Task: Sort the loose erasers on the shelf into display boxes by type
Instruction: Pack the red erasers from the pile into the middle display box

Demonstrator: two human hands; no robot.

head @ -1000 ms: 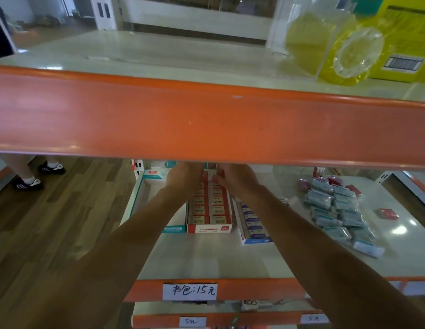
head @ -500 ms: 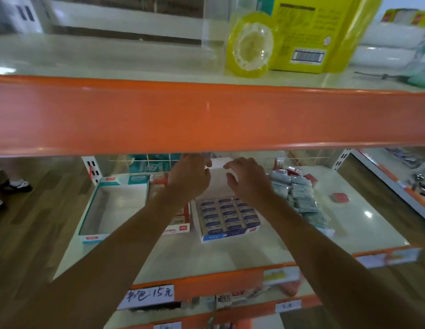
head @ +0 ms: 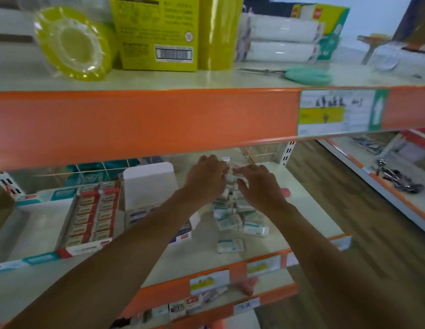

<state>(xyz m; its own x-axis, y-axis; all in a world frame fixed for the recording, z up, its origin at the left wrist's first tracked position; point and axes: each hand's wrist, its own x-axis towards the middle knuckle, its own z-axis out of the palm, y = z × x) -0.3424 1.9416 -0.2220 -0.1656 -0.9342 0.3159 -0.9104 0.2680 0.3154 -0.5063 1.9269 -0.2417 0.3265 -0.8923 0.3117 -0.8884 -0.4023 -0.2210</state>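
- Both hands are under the orange upper shelf edge [head: 135,119], over the pile of loose erasers [head: 232,217] on the right side of the shelf [head: 183,255].
- Left hand [head: 205,180]: fingers curled, tips at a small clear-wrapped eraser [head: 229,178] held up between my two hands.
- Right hand [head: 260,187]: fingers bent, tips touching the same spot from the other side.
- Too blurred to tell which hand has the grip, or whether either is clamped on it.
- The rest of the pile is teal-and-white wrapped pieces lying loose below my hands, with one lying apart near the front edge.
- Single red eraser [head: 285,192] lies alone on the shelf, just right of my right hand.
- Boxes to the left: the blue box [head: 137,213] with its white flap [head: 149,181] upright, under my left forearm. Then the red box [head: 90,217], full of rows. Then the teal box [head: 46,195].
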